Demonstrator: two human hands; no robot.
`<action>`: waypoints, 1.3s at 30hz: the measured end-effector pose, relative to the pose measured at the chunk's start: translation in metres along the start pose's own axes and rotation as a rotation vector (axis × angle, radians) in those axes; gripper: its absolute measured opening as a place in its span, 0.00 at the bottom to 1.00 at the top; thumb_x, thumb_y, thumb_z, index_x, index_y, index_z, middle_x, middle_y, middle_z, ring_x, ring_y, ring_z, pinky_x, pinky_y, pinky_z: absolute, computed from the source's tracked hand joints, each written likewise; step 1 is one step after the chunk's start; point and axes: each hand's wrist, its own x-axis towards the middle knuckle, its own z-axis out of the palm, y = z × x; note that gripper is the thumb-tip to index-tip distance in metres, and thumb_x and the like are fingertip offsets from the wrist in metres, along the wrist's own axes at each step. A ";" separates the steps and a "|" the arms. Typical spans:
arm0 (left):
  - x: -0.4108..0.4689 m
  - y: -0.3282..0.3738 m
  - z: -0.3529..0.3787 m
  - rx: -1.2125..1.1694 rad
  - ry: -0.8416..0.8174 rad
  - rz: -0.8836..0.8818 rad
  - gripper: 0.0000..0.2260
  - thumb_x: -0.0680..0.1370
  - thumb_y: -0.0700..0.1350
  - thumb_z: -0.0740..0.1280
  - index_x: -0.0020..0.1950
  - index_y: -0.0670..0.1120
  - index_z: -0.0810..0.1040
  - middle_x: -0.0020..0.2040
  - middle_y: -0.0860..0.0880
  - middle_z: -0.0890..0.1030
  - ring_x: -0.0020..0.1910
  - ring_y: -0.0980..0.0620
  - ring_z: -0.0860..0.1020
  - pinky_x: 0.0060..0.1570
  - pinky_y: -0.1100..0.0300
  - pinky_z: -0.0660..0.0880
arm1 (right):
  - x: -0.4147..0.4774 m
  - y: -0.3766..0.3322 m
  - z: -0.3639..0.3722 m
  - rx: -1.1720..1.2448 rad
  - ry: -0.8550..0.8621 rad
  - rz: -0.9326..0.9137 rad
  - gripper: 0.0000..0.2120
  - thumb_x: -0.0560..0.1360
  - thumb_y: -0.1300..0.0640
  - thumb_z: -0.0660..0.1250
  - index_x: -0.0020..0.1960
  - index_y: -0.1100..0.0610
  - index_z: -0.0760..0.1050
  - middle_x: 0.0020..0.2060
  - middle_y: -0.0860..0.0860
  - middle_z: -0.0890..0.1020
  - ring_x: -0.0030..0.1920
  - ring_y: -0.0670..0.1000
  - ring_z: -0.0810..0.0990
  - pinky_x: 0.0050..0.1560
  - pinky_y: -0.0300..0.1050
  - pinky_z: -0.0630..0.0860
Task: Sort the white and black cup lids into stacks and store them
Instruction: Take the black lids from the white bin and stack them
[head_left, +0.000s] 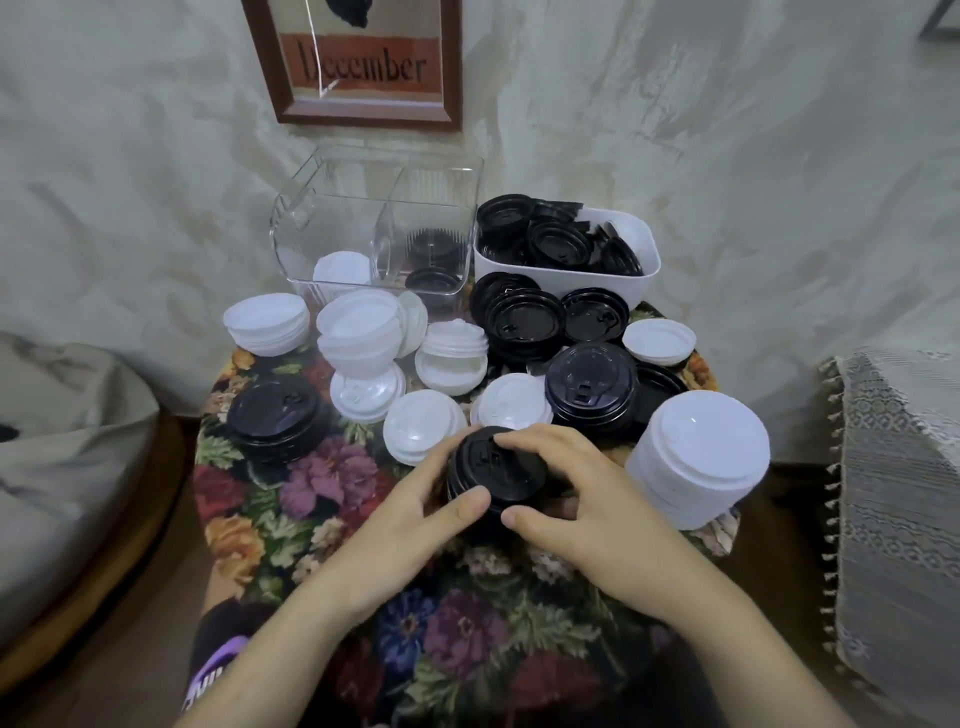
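A short stack of black lids (493, 470) stands on the flowered tablecloth near the front middle. My left hand (415, 499) grips its left side and my right hand (566, 488) curls round its right side and top. A tall white lid stack (696, 457) stands just right of my right hand. Other black stacks sit at the left (275, 415) and behind (592, 387). Several white lids (358, 332) lie loose and in small piles across the back of the table.
A clear divided bin (322, 208) at the back holds a white lid and a few black ones. A white tub (644, 249) to its right is full of black lids. A cushioned seat stands left, a lace-covered chair right, and the wall close behind.
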 end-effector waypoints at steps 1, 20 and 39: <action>0.000 0.000 0.000 0.058 0.007 0.011 0.27 0.79 0.62 0.69 0.78 0.64 0.67 0.75 0.65 0.72 0.75 0.63 0.69 0.76 0.50 0.65 | -0.001 0.001 0.000 0.005 0.004 0.002 0.26 0.77 0.48 0.73 0.72 0.36 0.70 0.65 0.28 0.68 0.68 0.33 0.68 0.68 0.43 0.71; -0.006 -0.006 -0.018 0.271 0.074 0.073 0.29 0.78 0.55 0.74 0.77 0.67 0.67 0.74 0.65 0.73 0.74 0.63 0.70 0.76 0.46 0.66 | 0.004 0.009 0.015 -0.007 0.050 0.007 0.31 0.76 0.36 0.70 0.77 0.32 0.63 0.74 0.31 0.68 0.74 0.33 0.65 0.76 0.48 0.67; -0.008 -0.004 -0.023 0.512 0.072 0.110 0.36 0.73 0.67 0.73 0.74 0.80 0.55 0.74 0.76 0.65 0.75 0.72 0.63 0.71 0.66 0.64 | 0.001 0.021 0.022 0.154 0.080 0.031 0.37 0.71 0.35 0.74 0.76 0.29 0.63 0.70 0.29 0.73 0.71 0.32 0.69 0.73 0.47 0.70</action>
